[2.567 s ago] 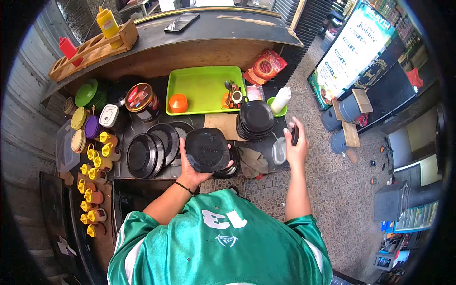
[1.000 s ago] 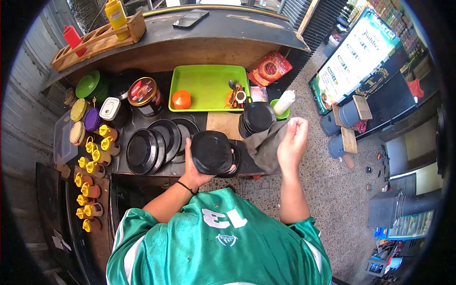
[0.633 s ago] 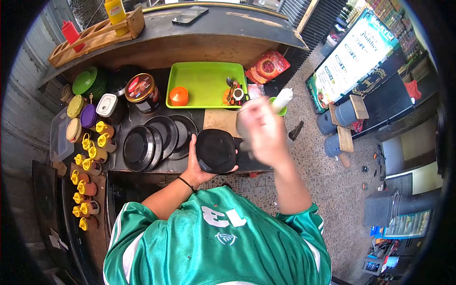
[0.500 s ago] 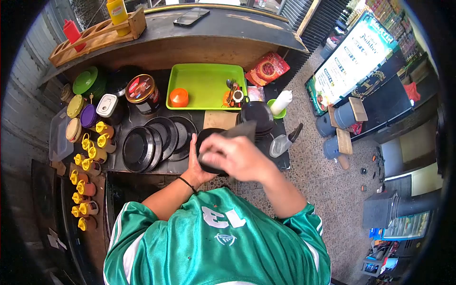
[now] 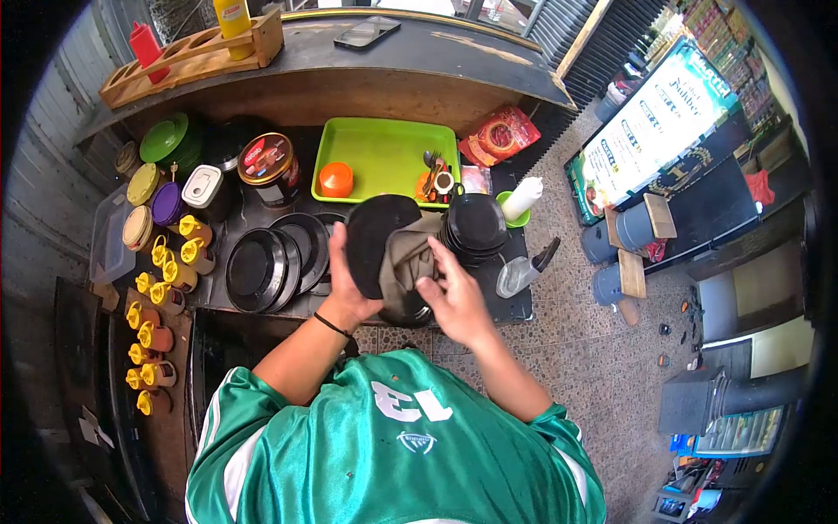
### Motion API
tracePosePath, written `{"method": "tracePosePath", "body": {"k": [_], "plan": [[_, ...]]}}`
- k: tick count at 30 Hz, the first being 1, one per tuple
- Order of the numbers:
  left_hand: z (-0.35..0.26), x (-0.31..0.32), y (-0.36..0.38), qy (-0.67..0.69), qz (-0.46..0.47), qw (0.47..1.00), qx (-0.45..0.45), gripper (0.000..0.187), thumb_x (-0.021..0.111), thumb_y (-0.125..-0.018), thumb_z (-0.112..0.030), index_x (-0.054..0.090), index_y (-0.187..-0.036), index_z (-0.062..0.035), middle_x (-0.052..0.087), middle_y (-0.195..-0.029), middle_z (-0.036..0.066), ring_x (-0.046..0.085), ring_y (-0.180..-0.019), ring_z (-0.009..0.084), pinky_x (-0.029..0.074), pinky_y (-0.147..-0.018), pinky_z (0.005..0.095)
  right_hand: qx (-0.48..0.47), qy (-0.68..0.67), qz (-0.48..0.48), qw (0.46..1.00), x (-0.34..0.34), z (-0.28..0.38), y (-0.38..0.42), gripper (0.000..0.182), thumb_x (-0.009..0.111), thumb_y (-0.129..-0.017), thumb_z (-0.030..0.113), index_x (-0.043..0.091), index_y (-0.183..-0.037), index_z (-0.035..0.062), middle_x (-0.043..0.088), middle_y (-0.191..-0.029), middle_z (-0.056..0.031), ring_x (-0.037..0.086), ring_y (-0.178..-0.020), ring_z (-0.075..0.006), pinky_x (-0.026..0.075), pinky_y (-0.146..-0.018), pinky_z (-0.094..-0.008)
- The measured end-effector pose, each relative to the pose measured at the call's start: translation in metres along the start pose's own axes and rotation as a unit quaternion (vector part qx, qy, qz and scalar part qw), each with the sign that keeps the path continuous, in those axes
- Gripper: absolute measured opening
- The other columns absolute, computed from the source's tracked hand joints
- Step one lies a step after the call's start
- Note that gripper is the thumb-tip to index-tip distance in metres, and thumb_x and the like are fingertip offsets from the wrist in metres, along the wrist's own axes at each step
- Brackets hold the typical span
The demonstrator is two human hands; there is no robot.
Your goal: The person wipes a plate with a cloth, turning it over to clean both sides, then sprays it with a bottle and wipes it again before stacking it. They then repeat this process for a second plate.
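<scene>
A black plate (image 5: 368, 240) is tilted up in front of my chest, with my left hand (image 5: 349, 288) gripping its left edge. My right hand (image 5: 456, 301) presses a grey-brown cloth (image 5: 408, 262) against the plate's right side. Beneath them, part of another black dish (image 5: 403, 316) shows; the cloth and hands cover the rest. Several black plates (image 5: 253, 271) lie overlapped on the counter to the left. Close by on the right rises a stack of black plates (image 5: 477, 223).
A green tray (image 5: 384, 131) holds an orange bowl (image 5: 335, 180) and cutlery. Yellow-lidded bottles (image 5: 179, 272) line the left, near tubs and a chocolate-brown container (image 5: 268, 170). At right stand a white squeeze bottle (image 5: 524, 197) and a clear scoop-like item (image 5: 517, 278).
The plate has come up into a tilted position in my left hand. My right hand and the cloth, blurred above the dish before, now rest against the plate's right side.
</scene>
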State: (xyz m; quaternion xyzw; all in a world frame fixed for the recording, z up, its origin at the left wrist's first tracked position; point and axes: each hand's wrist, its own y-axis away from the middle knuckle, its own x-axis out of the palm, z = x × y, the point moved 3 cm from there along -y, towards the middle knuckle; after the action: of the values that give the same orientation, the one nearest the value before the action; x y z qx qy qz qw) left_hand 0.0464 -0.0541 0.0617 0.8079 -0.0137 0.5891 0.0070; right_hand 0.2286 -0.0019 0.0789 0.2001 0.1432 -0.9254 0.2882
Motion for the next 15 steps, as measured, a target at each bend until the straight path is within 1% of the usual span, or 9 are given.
{"method": "tracePosePath", "body": {"k": [1, 2, 4, 5, 8, 9, 10, 12, 15], "plan": [[0.009, 0.007, -0.004, -0.032, -0.008, 0.999, 0.039, 0.090, 0.055, -0.098, -0.076, 0.048, -0.162, -0.0125, 0.058, -0.158, 0.012, 0.058, -0.143, 0.0330, 0.044, -0.122, 0.0497, 0.019, -0.060, 0.047, 0.997, 0.010, -0.001, -0.001, 0.103, 0.064, -0.102, 0.064, 0.021, -0.171, 0.0012, 0.042, -0.164, -0.0352, 0.041, -0.155, -0.0467, 0.035, -0.125, -0.0456], [0.016, 0.019, -0.008, -0.110, -0.011, 0.989, 0.098, 0.087, 0.056, -0.099, -0.070, 0.046, -0.163, -0.0130, 0.057, -0.159, 0.011, 0.058, -0.143, 0.0304, 0.045, -0.122, 0.0486, -0.053, -0.009, 0.008, 0.999, 0.023, -0.002, -0.004, 0.104, 0.063, -0.103, 0.063, 0.016, -0.172, 0.0016, 0.027, -0.170, -0.0382, 0.031, -0.159, -0.0489, 0.031, -0.128, -0.0472], [0.033, 0.023, -0.009, -0.120, -0.015, 0.990, 0.076, 0.084, 0.057, -0.098, -0.067, 0.047, -0.163, -0.0139, 0.057, -0.158, 0.011, 0.058, -0.142, 0.0288, 0.045, -0.122, 0.0473, -0.015, 0.202, -0.075, 0.976, 0.046, -0.008, 0.000, 0.100, 0.060, -0.106, 0.059, 0.011, -0.174, 0.0041, 0.017, -0.173, -0.0391, 0.023, -0.161, -0.0511, 0.027, -0.129, -0.0495], [0.034, 0.017, -0.008, -0.119, -0.005, 0.992, 0.032, 0.091, 0.059, -0.095, -0.068, 0.036, -0.170, -0.0215, 0.051, -0.165, 0.010, 0.054, -0.146, 0.0290, 0.042, -0.125, 0.0479, 0.005, 0.179, -0.093, 0.979, 0.050, -0.009, -0.004, 0.083, 0.054, -0.112, 0.046, 0.016, -0.174, 0.0065, 0.016, -0.174, -0.0371, 0.021, -0.161, -0.0528, 0.027, -0.130, -0.0521], [0.027, 0.016, -0.010, -0.102, -0.035, 0.994, 0.027, 0.092, 0.059, -0.094, -0.069, 0.035, -0.170, -0.0211, 0.051, -0.165, 0.009, 0.054, -0.147, 0.0284, 0.042, -0.125, 0.0477, -0.019, 0.132, -0.056, 0.990, 0.038, -0.015, -0.023, 0.068, 0.047, -0.116, 0.035, 0.023, -0.173, 0.0079, 0.016, -0.175, -0.0349, 0.021, -0.161, -0.0524, 0.028, -0.130, -0.0516], [0.027, 0.017, -0.009, -0.098, -0.037, 0.994, 0.021, 0.089, 0.057, -0.095, -0.070, 0.039, -0.168, -0.0211, 0.054, -0.163, 0.008, 0.055, -0.146, 0.0286, 0.043, -0.124, 0.0474, -0.011, 0.093, -0.077, 0.993, 0.035, -0.017, -0.029, 0.059, 0.042, -0.117, 0.030, 0.030, -0.171, 0.0079, 0.026, -0.172, -0.0343, 0.029, -0.160, -0.0502, 0.030, -0.129, -0.0491], [0.029, 0.015, -0.009, -0.098, -0.038, 0.994, 0.020, 0.089, 0.057, -0.095, -0.070, 0.039, -0.168, -0.0211, 0.054, -0.163, 0.008, 0.055, -0.146, 0.0286, 0.043, -0.124, 0.0474, -0.036, 0.046, -0.114, 0.992, 0.032, -0.028, -0.036, 0.058, 0.041, -0.118, 0.030, 0.033, -0.169, 0.0047, 0.038, -0.166, -0.0351, 0.037, -0.157, -0.0476, 0.034, -0.128, -0.0465], [0.035, 0.012, -0.013, -0.078, -0.053, 0.995, 0.026, 0.087, 0.056, -0.095, -0.071, 0.045, -0.165, -0.0205, 0.058, -0.159, 0.008, 0.057, -0.144, 0.0284, 0.044, -0.123, 0.0477, 0.039, 0.008, -0.141, 0.989, 0.021, -0.027, -0.051, 0.056, 0.040, -0.118, 0.030, 0.037, -0.166, 0.0007, 0.044, -0.164, -0.0333, 0.039, -0.156, -0.0464, 0.034, -0.128, -0.0465], [0.039, 0.007, -0.019, -0.043, -0.085, 0.995, 0.020, 0.080, 0.055, -0.097, -0.072, 0.053, -0.159, -0.0209, 0.061, -0.155, 0.009, 0.063, -0.136, 0.0278, 0.048, -0.117, 0.0475, -0.061, 0.073, -0.109, 0.990, 0.034, 0.003, -0.049, 0.058, 0.041, -0.117, 0.030, 0.034, -0.167, 0.0011, 0.040, -0.167, -0.0325, 0.037, -0.157, -0.0454, 0.034, -0.128, -0.0477]]}}
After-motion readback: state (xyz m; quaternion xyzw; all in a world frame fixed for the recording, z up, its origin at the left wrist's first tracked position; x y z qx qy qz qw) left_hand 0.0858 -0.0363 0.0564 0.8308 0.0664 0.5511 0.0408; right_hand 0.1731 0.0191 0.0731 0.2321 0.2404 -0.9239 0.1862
